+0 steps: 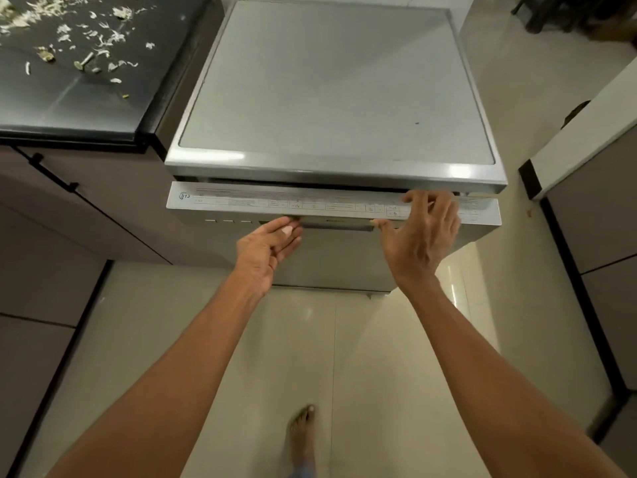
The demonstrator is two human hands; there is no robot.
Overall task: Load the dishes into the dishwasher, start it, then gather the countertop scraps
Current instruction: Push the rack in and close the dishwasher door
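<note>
A silver freestanding dishwasher [331,91] stands ahead of me with its door [262,201] almost closed, a narrow dark gap showing under the top. My right hand [424,232] rests its fingers on the door's top edge at the right, where the control strip is printed. My left hand [269,250] is below the door's edge by the recessed handle [336,227], palm up, fingers together, holding nothing. Pale vegetable scraps [79,39] lie scattered on the black countertop [69,108] at the upper left. No dishes are in sight.
Brown cabinets [69,208] with a black handle sit under the countertop on the left. A white-topped counter [586,132] stands at the right. Cream floor tiles [344,357] run below, with my bare foot [303,432] on them.
</note>
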